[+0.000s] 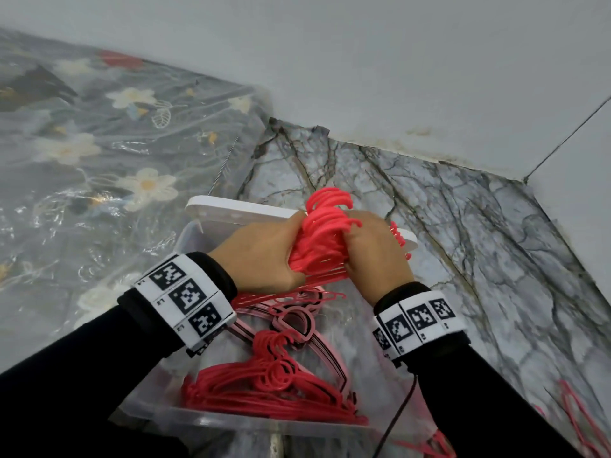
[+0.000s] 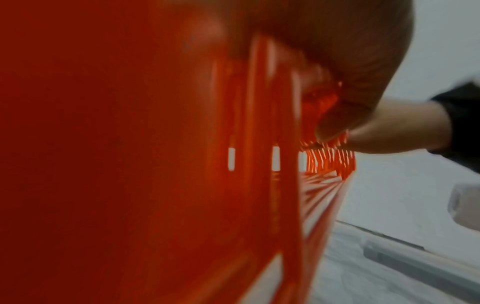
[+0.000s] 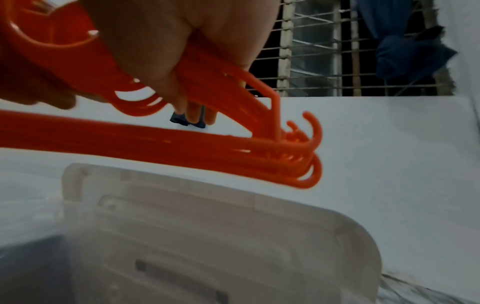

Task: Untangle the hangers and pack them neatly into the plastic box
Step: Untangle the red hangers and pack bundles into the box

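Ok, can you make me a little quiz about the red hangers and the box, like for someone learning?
1. True or false: both hands grip one bundle of red hangers.
2. Where is the bundle? A) above the clear plastic box B) on the flowery sheet C) on the white lid
3. Fill in: more hangers already lie ____ the box.

Key: 1 true, the left hand and right hand both hold it. 2 A. 3 inside.
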A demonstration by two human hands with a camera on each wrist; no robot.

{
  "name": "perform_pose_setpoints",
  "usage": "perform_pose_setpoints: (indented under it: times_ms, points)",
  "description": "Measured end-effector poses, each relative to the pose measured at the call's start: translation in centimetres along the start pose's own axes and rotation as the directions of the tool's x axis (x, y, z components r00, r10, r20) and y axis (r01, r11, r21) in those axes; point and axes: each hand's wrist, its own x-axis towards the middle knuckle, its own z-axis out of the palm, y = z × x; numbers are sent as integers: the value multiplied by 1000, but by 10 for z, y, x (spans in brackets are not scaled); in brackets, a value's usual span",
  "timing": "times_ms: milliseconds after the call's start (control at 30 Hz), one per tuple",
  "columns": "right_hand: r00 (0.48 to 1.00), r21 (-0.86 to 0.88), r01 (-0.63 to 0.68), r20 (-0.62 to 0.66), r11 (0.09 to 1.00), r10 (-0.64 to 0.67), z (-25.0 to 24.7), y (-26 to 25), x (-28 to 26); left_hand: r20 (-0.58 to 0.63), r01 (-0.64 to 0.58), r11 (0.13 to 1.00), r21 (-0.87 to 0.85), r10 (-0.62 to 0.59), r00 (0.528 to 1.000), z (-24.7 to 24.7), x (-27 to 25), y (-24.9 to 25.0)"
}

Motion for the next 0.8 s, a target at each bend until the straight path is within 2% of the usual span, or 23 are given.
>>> perform_pose_setpoints:
  times_ms: [67,133,233,300,367,433,567,600,700,733,800]
  points:
    - [998,-63,2,56,998,2,3,0,1,-10,-9,999,42,9,1000,3,1,-1]
    - [996,-85,-37,72,996,43,3,4,3,-73,-1,989,151,12,997,3,3,-2]
    - [987,21,-140,78,990,138,5,6,5,-187,76,924,375,-5,982,2,7,-4]
    - [984,149,-164,96,975,151,9,5,5,-179,86,923,376,-19,984,1,7,-6]
    - [988,282,-128,116,951,99,11,5,4,-132,108,928,358,-64,989,0,5,-10]
    - [993,305,-84,106,949,54,10,11,-1,-116,150,925,350,-116,986,-4,4,-17]
    - [990,376,-124,-20,918,141,0,31,-12,-219,224,938,264,-167,961,-21,3,-36]
    - [987,390,-156,15,908,163,-1,35,-14,-233,219,947,236,-164,959,-25,3,-40]
    - [955,381,-268,227,885,191,8,34,-19,-230,163,954,253,-104,968,-29,3,-43]
    - [943,385,-297,264,874,204,13,33,-20,-220,162,951,265,-104,970,-28,3,-42]
    - [924,417,-370,258,831,282,17,35,-20,-204,195,944,264,-143,969,-26,0,-43]
